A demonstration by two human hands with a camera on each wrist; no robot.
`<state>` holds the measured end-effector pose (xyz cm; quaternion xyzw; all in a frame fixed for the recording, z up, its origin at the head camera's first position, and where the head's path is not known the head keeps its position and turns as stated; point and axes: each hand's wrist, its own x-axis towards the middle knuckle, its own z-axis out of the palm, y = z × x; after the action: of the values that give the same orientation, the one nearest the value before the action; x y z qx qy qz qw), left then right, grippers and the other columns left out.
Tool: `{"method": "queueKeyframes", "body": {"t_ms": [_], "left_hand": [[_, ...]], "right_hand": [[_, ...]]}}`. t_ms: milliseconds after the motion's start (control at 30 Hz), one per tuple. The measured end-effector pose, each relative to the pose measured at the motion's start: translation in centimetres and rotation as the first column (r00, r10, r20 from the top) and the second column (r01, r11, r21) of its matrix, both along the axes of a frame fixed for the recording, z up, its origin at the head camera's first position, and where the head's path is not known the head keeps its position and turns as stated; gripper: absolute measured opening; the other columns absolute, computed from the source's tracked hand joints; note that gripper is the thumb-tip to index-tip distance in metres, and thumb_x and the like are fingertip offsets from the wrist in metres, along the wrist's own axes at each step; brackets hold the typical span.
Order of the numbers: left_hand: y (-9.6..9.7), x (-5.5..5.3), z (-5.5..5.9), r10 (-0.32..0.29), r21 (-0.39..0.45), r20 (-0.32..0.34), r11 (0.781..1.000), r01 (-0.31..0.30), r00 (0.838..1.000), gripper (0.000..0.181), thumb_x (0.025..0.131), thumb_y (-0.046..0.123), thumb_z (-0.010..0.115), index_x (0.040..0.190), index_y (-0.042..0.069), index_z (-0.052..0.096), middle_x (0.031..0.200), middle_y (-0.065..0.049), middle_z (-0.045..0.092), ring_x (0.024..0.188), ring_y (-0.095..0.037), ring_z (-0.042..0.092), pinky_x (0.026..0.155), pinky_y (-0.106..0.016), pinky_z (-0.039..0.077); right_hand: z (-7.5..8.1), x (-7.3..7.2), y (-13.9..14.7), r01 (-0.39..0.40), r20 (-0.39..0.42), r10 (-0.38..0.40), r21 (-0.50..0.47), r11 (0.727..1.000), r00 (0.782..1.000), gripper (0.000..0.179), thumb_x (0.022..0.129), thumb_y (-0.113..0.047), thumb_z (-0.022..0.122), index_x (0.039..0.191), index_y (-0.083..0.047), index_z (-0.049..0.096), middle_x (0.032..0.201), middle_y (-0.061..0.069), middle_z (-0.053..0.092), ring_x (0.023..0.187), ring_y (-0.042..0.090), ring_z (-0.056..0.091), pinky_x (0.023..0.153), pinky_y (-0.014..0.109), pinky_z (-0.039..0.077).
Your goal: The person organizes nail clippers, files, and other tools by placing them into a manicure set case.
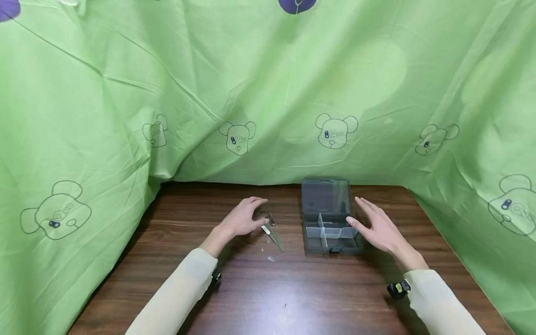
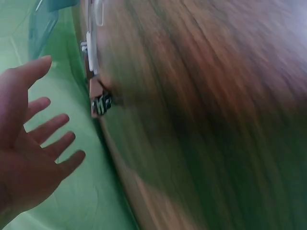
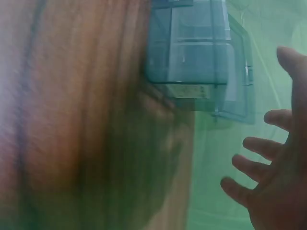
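Note:
In the head view my left hand (image 1: 242, 217) is held above the table beside a group of small items, its fingers loosely bent around no object. Near its thumb lie a thin strip with a white end (image 1: 276, 241), a small dark metal piece (image 1: 272, 219) and a clear oval piece (image 1: 271, 258). A grey see-through compartment box (image 1: 333, 250) stands with its lid (image 1: 325, 197) raised. My right hand (image 1: 377, 229) is at the box's right side, fingers spread, holding nothing. In the right wrist view the hand (image 3: 273, 167) appears apart from the box (image 3: 199, 62).
Dark wooden tabletop (image 1: 326, 298) lies under everything. Green cloth (image 1: 268, 93) printed with bear heads hangs behind the table and at both sides. White dividers (image 1: 323, 230) split the box into several compartments.

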<state>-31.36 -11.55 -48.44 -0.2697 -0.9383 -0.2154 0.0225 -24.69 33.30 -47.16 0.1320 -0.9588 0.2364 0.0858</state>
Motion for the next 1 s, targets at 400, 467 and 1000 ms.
{"method": "queueKeyframes", "body": {"t_ms": [400,467,1000], "left_hand": [[2.6,-1.6,-0.7,-0.097,-0.086,0.047,0.991,0.100,0.994,0.044,0.096,0.018,0.079,0.138,0.014,0.068,0.139,-0.005,0.063,0.131,-0.027,0.058,0.113,-0.045,0.047],[2.7,-1.8,-0.9,-0.102,-0.092,0.047,0.990,0.106,0.994,0.042,0.095,0.019,0.080,0.136,0.014,0.070,0.137,-0.005,0.064,0.130,-0.027,0.058,0.113,-0.045,0.046],[3.7,-2.6,-1.5,-0.167,-0.145,0.022,0.975,0.168,0.986,0.012,0.094,0.015,0.079,0.105,0.019,0.077,0.108,0.003,0.064,0.108,-0.022,0.058,0.099,-0.039,0.049]], "right_hand": [[-2.7,1.0,0.8,0.094,0.288,0.079,-0.539,0.837,0.954,0.071,0.111,-0.045,0.053,0.163,-0.002,0.032,0.160,0.027,0.042,0.134,0.027,0.054,0.102,0.027,0.051],[-3.0,1.2,0.8,0.118,0.317,0.111,-0.621,0.775,0.942,0.070,0.111,-0.042,0.055,0.163,-0.001,0.033,0.162,0.026,0.039,0.133,0.016,0.054,0.099,0.021,0.051],[-4.2,1.0,0.7,0.202,0.410,0.186,-0.734,0.648,0.893,0.064,0.110,-0.030,0.061,0.162,-0.002,0.036,0.167,0.020,0.030,0.138,0.017,0.044,0.096,0.019,0.050]]}}
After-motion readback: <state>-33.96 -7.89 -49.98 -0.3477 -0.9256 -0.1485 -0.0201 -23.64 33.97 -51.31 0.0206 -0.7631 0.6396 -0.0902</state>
